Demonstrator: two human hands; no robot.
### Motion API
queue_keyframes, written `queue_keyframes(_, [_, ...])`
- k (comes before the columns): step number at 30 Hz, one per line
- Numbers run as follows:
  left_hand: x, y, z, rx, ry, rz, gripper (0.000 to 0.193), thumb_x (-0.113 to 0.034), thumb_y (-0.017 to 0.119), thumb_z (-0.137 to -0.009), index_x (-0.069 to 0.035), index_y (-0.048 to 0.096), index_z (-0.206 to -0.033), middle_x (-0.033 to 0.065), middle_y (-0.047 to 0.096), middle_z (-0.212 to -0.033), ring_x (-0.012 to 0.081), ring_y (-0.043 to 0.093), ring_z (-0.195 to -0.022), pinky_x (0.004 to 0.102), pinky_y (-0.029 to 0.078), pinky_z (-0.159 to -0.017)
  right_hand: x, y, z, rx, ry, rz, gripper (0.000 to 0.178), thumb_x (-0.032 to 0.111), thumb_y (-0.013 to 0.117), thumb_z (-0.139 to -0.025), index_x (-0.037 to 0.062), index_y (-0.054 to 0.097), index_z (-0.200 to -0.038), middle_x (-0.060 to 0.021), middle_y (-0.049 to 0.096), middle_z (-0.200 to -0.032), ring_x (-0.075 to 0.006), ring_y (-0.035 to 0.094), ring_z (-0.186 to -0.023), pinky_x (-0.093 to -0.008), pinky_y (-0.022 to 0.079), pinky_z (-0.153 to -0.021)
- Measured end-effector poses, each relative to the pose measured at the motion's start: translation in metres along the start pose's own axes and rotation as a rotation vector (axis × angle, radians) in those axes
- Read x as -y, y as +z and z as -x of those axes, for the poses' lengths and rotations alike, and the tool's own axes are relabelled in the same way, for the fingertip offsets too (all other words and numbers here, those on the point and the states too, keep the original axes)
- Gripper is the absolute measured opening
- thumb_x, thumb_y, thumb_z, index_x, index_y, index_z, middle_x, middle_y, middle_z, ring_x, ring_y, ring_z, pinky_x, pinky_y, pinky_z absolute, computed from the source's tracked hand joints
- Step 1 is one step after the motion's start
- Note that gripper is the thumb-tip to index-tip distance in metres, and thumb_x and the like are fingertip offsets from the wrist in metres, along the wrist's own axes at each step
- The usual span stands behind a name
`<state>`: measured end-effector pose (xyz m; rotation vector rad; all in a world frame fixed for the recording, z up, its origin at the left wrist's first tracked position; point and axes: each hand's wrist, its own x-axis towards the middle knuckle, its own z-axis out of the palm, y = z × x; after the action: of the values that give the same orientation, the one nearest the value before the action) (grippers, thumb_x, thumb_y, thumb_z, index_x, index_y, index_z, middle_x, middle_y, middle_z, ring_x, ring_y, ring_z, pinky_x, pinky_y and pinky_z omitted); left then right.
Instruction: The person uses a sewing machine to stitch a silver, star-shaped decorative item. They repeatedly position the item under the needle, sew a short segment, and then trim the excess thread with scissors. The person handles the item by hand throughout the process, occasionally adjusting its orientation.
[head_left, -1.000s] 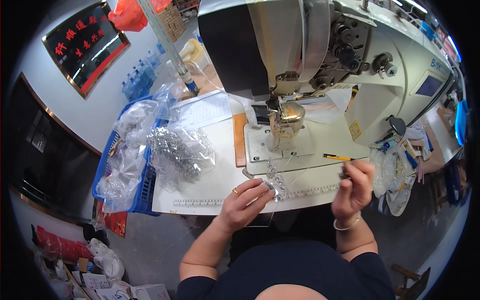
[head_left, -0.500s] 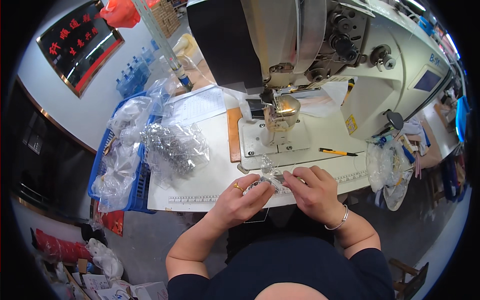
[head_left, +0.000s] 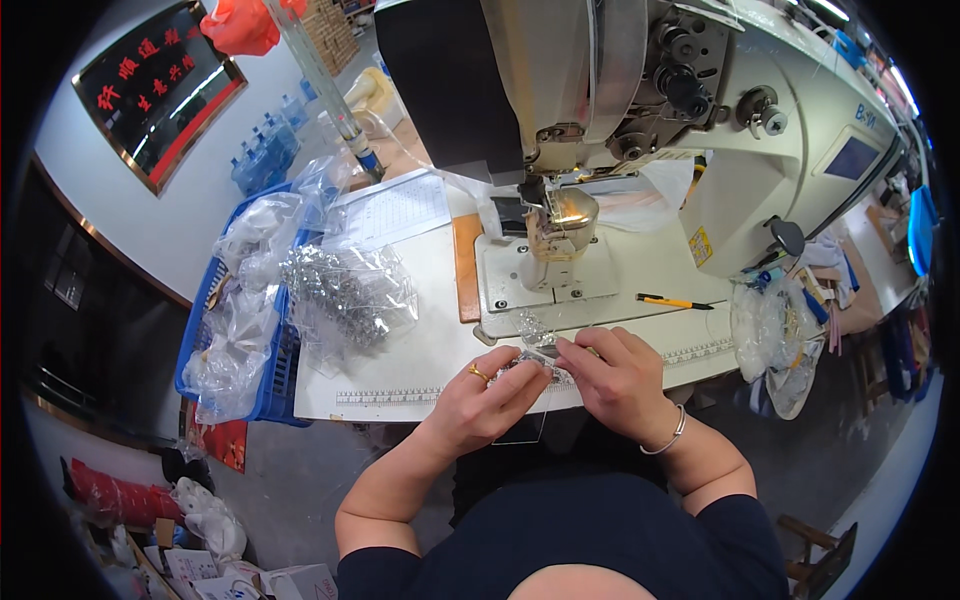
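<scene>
Meeting your left hand at the clear plastic piece with glittering silver ornament, your right hand has come in from where it was raised, off to the right, a second ago. That likely means the left can steady while the right does the finer part. Your left thumb and fingers are clamped on the piece's near end; your right thumb and forefinger are pinched together just beside them (whatever lies between is too small to tell). The piece sits at the front edge of the white tabletop, before the bulky white sewing machine. The slim yellow-and-black pen lies untouched beyond your right hand.
</scene>
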<state>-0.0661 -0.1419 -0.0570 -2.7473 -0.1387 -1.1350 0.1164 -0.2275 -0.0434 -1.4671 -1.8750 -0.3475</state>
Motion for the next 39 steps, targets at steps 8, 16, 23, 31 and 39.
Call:
queue_keyframes(8, [0.009, -0.015, -0.005, 0.133, -0.488, 0.631, 0.034, 0.003, 0.068, -0.065, -0.002, 0.063, -0.098, 0.0065, 0.059, -0.098, 0.0184, 0.061, -0.084, 0.0270, 0.051, -0.070, -0.015, -0.009, -0.004, 0.030, 0.102, -0.498, 0.043, 0.020, 0.077, -0.066, 0.0094, 0.061, -0.105, -0.0045, 0.059, -0.086, -0.0228, 0.060, -0.078, -0.0279, 0.048, -0.065])
queue_keyframes(16, [0.075, 0.010, 0.003, 0.227, -1.220, 2.096, 0.053, -0.021, 0.052, -0.085, 0.001, 0.036, -0.130, 0.0133, 0.055, -0.118, 0.0207, 0.061, -0.096, 0.0267, 0.052, -0.076, -0.015, 0.013, -0.005, 0.219, 0.760, -1.241, 0.019, 0.008, 0.070, -0.078, -0.0002, 0.061, -0.092, 0.0034, 0.055, -0.072, -0.0030, 0.049, -0.067, -0.0188, 0.042, -0.062])
queue_keyframes(23, [-0.001, 0.040, 0.025, -0.371, -1.150, 2.199, 0.044, -0.014, 0.051, -0.086, -0.001, 0.040, -0.127, 0.0137, 0.051, -0.124, 0.0227, 0.050, -0.114, 0.0338, 0.047, -0.090, 0.003, 0.062, 0.017, -0.110, 0.930, -1.288, 0.014, 0.008, 0.067, -0.082, 0.0008, 0.059, -0.090, -0.0002, 0.061, -0.076, -0.0060, 0.055, -0.069, -0.0200, 0.045, -0.064])
queue_keyframes(31, [0.006, 0.031, 0.032, -0.190, -1.310, 1.488, 0.022, -0.003, 0.060, -0.084, 0.001, 0.056, -0.106, 0.0077, 0.065, -0.093, 0.0104, 0.061, -0.084, 0.0243, 0.049, -0.076, -0.012, 0.071, 0.032, 0.050, 0.938, -1.183, 0.017, 0.011, 0.066, -0.083, 0.0021, 0.058, -0.096, 0.0007, 0.061, -0.083, -0.0044, 0.051, -0.069, -0.0184, 0.043, -0.064])
queue_keyframes(39, [0.005, 0.023, 0.034, 0.057, -1.283, 1.424, 0.022, -0.002, 0.062, -0.083, 0.002, 0.055, -0.103, 0.0068, 0.064, -0.091, 0.0097, 0.061, -0.080, 0.0225, 0.050, -0.072, -0.026, 0.028, -0.014, -0.212, 0.137, -0.299, 0.034, 0.013, 0.073, -0.071, 0.0092, 0.060, -0.103, -0.0100, 0.055, -0.115, -0.0192, 0.057, -0.088, -0.0285, 0.046, -0.073])
